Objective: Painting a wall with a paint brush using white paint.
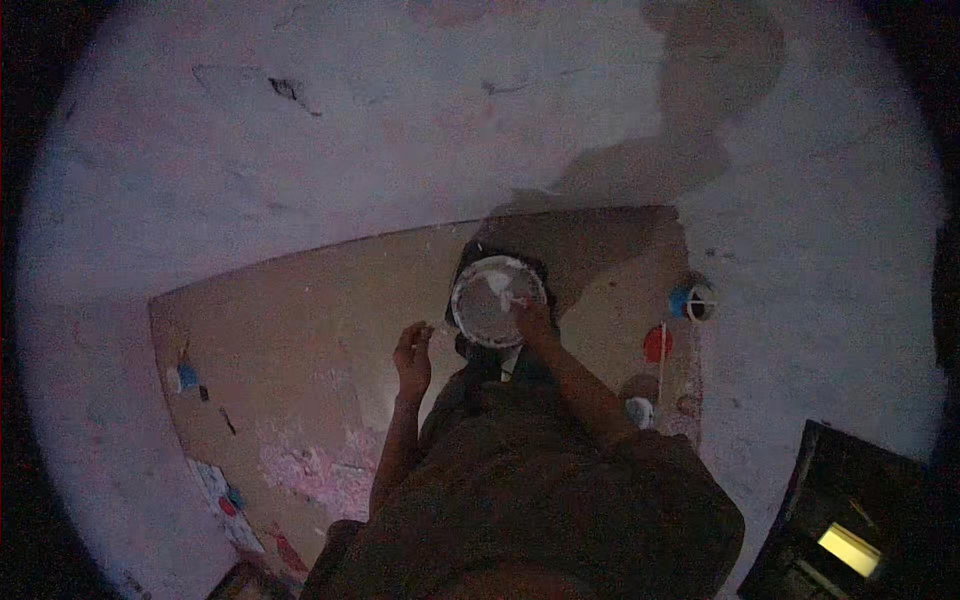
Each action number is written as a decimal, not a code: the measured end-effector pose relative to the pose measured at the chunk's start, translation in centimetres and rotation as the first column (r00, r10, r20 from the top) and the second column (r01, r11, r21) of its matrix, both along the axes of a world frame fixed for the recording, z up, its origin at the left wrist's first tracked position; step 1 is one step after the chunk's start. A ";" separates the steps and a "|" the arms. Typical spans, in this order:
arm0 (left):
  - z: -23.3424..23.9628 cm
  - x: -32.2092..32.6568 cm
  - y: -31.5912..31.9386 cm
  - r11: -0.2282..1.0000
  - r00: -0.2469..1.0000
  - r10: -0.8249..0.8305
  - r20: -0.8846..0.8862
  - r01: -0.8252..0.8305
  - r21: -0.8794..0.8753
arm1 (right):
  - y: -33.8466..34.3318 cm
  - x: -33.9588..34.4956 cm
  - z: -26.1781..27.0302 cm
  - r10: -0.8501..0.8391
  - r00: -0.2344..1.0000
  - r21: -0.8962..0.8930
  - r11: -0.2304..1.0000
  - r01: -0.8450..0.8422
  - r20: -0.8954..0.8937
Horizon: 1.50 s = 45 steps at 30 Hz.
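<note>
A round bucket or tub with a whitish rim stands before me at the middle of the view. My right hand is over its right side, the fingers closed on a small pale tool or piece whose kind I cannot tell. To the left of the bucket, my left hand is raised with its fingers curled near each other; whether it holds a small thing is too dim to tell. Something dark lies around and under the bucket.
A brown board or sheet lies on the pale floor, with pink smears on it. At right are a blue-and-white container, a red round thing, a thin stick and a white container. A small blue container stands left.
</note>
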<state>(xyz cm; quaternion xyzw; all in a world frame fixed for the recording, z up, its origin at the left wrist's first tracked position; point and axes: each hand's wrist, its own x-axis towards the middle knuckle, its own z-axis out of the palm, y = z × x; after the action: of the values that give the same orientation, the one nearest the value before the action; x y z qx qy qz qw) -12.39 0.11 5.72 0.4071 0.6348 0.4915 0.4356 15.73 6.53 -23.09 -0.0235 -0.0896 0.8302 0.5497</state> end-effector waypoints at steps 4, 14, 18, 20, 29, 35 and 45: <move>1.4 0.5 -1.7 0.986 0.996 0.020 -0.085 -0.033 -0.160 | -1.4 -1.8 -3.1 -0.348 0.901 0.043 0.936 0.349 0.260; 0.1 1.4 -2.9 0.972 0.995 0.063 0.072 -0.045 -0.229 | -0.1 3.6 -9.1 -0.415 0.898 -0.339 0.832 0.438 0.143; 0.4 -1.3 -6.0 0.919 0.983 0.131 -0.128 -0.169 -0.357 | -2.8 -6.5 -1.2 -0.179 0.969 -0.534 0.810 0.243 0.170; 0.4 -2.0 -7.1 0.900 0.971 0.171 -0.165 -0.222 -0.375 | -3.4 -9.3 -0.8 -0.216 0.967 -0.283 0.944 0.170 -0.137; 0.0 0.3 -3.8 0.926 0.993 0.054 -0.101 -0.088 -0.367 | -2.6 0.2 -12.8 0.145 0.963 -0.250 0.964 -0.086 0.229; -0.7 1.7 -2.7 0.977 0.998 0.039 0.045 -0.028 -0.213 | -2.3 5.2 -2.1 0.149 0.561 -0.317 0.924 0.216 0.815; 1.6 2.0 -0.3 0.990 0.997 -0.033 -0.070 0.023 -0.141 | -0.2 6.4 17.4 0.159 0.884 -0.274 0.961 -0.037 0.440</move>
<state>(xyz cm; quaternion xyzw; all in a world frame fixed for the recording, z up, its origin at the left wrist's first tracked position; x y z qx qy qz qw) -10.42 -0.14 7.28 0.4019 0.6773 0.4245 0.4467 22.15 6.31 -5.72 -0.2850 -0.1088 0.8327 0.4622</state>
